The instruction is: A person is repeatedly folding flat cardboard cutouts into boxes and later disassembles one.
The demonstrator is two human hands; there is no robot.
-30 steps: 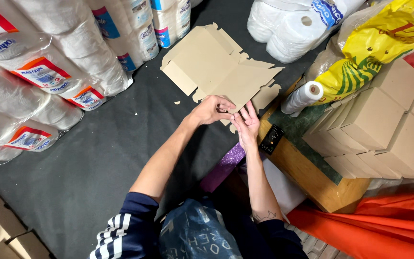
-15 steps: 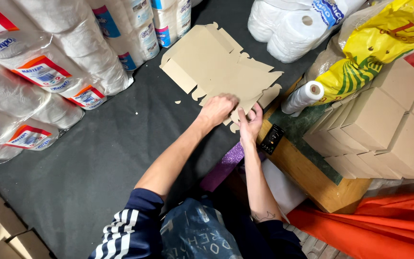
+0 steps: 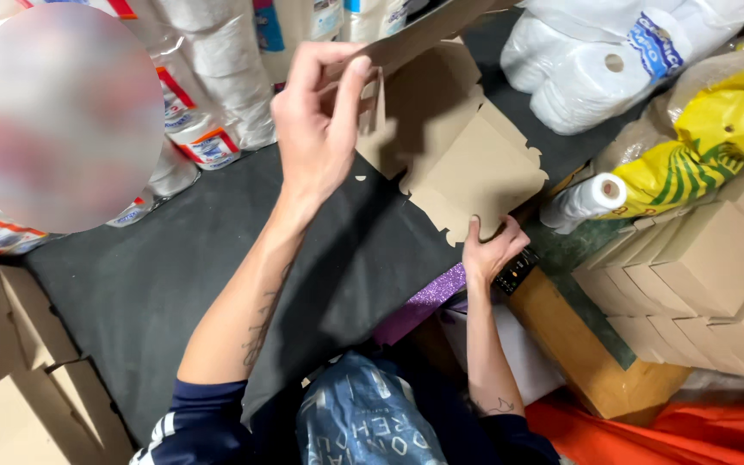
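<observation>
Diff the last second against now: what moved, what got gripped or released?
The left hand rose from the near edge of the flat cardboard sheet and now grips a flap, lifting it up. The right hand stayed pressing the near edge. The black cloth, paper roll and stacked boxes are unchanged.

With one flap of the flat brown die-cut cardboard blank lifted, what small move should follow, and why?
Probably crease the raised flap inward: the left hand lifts one edge of the flat brown die-cut cardboard blank, while the right hand pins its near edge to the black cloth surface.
</observation>
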